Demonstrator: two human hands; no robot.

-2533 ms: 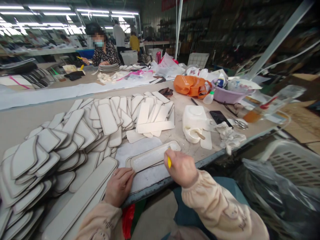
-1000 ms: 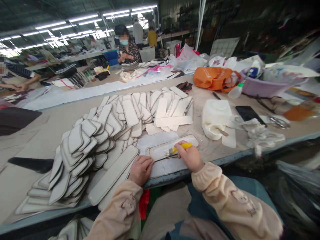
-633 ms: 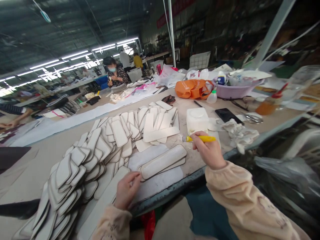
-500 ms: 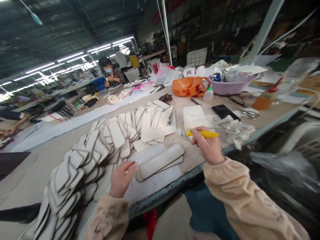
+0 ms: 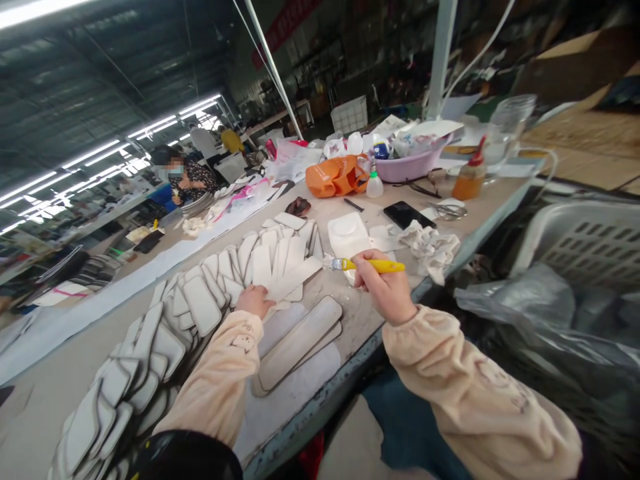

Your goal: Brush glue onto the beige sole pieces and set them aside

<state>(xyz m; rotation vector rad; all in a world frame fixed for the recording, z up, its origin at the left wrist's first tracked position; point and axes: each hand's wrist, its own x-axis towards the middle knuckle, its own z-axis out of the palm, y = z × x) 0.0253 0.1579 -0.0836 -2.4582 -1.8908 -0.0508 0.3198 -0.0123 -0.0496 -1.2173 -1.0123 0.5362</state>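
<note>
My right hand (image 5: 381, 283) is closed around the yellow handle of a flat brush (image 5: 373, 265), its bristles pointing left beside the fanned pieces. My left hand (image 5: 254, 301) has its thumb and fingers at the near left end of a plain white strip (image 5: 295, 279), which lies on top of the pile. Many pale rounded pieces with dark edges (image 5: 203, 303) overlap in a long curved row to the left. Two longer rounded pieces (image 5: 303, 343) lie stacked on a white sheet (image 5: 320, 363) in front of me. A white container (image 5: 346, 230) stands behind the brush.
An orange bag (image 5: 336, 177), a purple basin (image 5: 410, 165), a black phone (image 5: 407, 215), a crumpled cloth (image 5: 430, 248) and a bottle of amber liquid (image 5: 469, 179) occupy the table's right. A grey basket (image 5: 590, 233) stands beyond the edge. Another person (image 5: 193, 180) sits across, far left.
My left hand has moved forward from beside the long stacked pieces to the end of the white strip. My right hand still holds the brush. The view has turned to the right.
</note>
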